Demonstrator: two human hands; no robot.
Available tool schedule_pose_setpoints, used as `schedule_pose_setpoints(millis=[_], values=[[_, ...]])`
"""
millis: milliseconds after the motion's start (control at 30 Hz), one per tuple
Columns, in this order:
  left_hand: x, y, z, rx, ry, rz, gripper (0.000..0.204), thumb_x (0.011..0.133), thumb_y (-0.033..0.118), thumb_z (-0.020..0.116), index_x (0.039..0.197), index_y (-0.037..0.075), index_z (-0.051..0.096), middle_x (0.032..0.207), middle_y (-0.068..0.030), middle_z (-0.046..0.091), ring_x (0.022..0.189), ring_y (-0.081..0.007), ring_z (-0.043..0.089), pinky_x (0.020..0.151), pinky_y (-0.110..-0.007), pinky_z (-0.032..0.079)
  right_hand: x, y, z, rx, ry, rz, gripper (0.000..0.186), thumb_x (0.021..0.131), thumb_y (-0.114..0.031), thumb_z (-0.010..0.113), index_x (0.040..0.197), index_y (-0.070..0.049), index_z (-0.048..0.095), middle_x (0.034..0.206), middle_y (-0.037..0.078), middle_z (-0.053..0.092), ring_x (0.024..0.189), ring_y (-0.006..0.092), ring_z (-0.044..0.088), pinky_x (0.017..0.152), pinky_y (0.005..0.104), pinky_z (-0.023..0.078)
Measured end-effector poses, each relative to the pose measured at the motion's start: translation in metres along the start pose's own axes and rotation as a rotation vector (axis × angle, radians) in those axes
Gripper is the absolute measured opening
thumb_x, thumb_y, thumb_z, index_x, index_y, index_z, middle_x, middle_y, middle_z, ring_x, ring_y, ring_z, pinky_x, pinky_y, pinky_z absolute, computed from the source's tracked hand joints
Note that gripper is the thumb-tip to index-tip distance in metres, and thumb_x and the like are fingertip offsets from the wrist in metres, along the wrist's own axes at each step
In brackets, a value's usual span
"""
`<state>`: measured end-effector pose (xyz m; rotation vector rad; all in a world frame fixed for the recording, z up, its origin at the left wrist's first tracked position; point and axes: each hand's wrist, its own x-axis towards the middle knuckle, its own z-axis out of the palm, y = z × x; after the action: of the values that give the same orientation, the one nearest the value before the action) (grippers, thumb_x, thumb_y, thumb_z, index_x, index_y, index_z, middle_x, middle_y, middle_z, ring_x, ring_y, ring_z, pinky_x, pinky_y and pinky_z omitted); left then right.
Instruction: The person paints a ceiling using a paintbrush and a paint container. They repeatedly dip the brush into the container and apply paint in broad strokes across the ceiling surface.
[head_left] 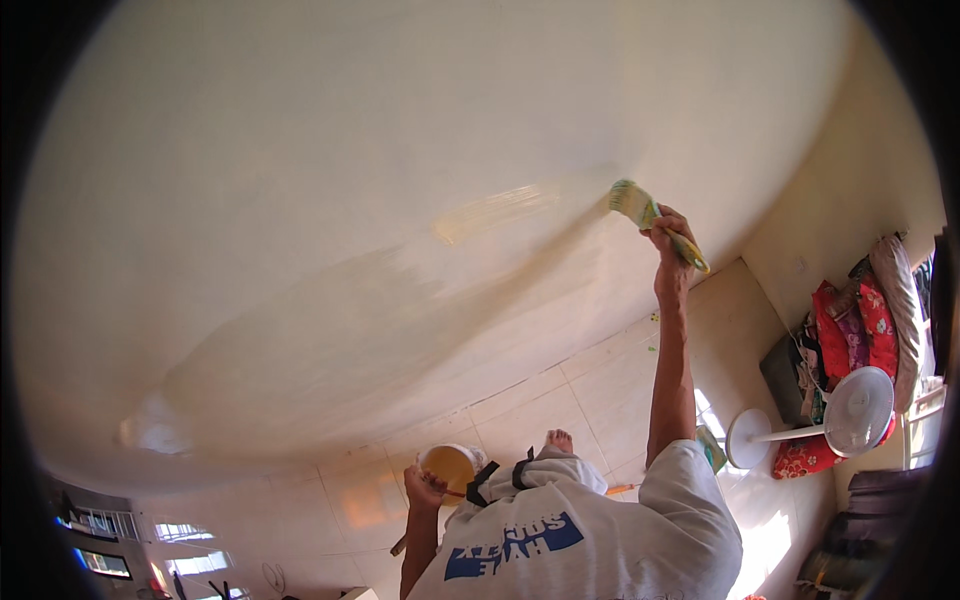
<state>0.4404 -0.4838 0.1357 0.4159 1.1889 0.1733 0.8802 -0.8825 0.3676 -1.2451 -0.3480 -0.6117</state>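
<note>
My right hand [672, 237], arm stretched up and forward, is wrapped round the handle of a wide paintbrush [632, 203]. The bristles, pale and greenish, are at the surface of a large off-white wall [330, 150]. Left of the brush, a wet, shiny streak [490, 212] lies on the wall, and a darker damp-looking patch or shadow spreads below it. Low in front of my body, my left hand [425, 487] is closed at the rim of a white bucket [474, 455] holding yellowish liquid. Part of that grip is hard to make out.
Beige floor tiles [520, 405] meet the wall's foot, with my bare foot [559, 440] close by. To the right stand a white round-topped pedestal [785, 434] and a pile of red flowered cushions [876, 325]. Dark furniture [860, 530] sits at the lower right.
</note>
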Motion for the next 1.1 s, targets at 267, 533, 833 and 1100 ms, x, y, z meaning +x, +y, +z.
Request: schedule_pose_setpoints(millis=[267,533,833,1100], values=[[0.023,-0.002,-0.024,0.022,-0.108,-0.013,0.041,0.095,0.050,0.046,0.079,0.013,0.053,0.065,-0.0024,0.048,0.057,-0.0222,0.047,0.054,-0.038,0.042,-0.045,-0.046,0.081,-0.352,0.081,-0.230,0.011,0.094,0.000,0.066,0.103,-0.006,0.068,0.124,0.012,0.060,0.113,0.0241,0.060,0.089,0.0370,0.054],[0.014,-0.008,-0.017,-0.015,-0.058,0.023,0.039,0.093,0.050,0.049,0.077,0.014,0.049,0.062,-0.0019,0.046,0.054,-0.0214,0.044,0.053,-0.037,0.040,-0.103,-0.074,0.169,-0.381,-0.011,-0.290,0.019,0.088,0.008,0.067,0.098,-0.007,0.069,0.120,0.014,0.059,0.109,0.0245,0.060,0.080,0.0360,0.053],[0.025,-0.006,-0.029,-0.001,-0.099,0.025,0.039,0.093,0.050,0.050,0.075,0.016,0.047,0.061,0.0011,0.042,0.052,-0.0182,0.040,0.050,-0.034,0.037,-0.125,-0.090,0.206,-0.323,-0.087,-0.283,0.023,0.085,0.011,0.068,0.098,-0.009,0.068,0.121,0.013,0.059,0.106,0.0245,0.061,0.073,0.0339,0.053],[0.024,0.001,-0.042,-0.015,-0.080,0.040,0.042,0.095,0.051,0.056,0.073,0.016,0.046,0.058,0.0017,0.040,0.048,-0.0172,0.037,0.047,-0.033,0.034,-0.135,-0.101,0.222,-0.332,-0.095,-0.309,0.024,0.085,0.012,0.068,0.098,-0.009,0.068,0.121,0.011,0.059,0.102,0.0222,0.062,0.069,0.0328,0.053]])
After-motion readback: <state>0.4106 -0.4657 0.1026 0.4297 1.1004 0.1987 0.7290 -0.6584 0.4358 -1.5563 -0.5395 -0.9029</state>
